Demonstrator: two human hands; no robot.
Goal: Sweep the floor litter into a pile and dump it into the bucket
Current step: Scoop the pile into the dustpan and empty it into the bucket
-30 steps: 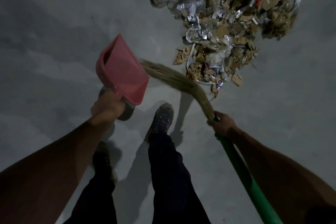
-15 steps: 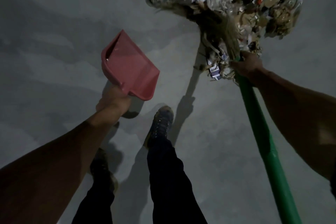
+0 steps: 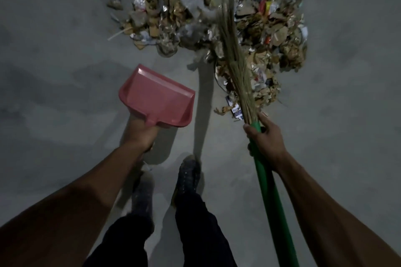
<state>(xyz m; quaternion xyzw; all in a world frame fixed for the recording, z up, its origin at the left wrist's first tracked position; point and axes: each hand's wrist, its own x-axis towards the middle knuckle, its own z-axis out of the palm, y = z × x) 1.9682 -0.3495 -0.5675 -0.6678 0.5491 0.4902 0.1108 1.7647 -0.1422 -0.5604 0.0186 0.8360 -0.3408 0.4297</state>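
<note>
Head view, mixed paper litter pile [image 3: 217, 17], heaped

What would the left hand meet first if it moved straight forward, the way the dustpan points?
Probably bare floor first, then the near edge of the litter pile. The left hand holds the dustpan with its mouth towards the pile; its height above the floor is unclear.

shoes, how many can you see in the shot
2, both low in the middle: the left shoe below the left hand holding the pink dustpan, and the right shoe just beside it. No others visible.
</note>
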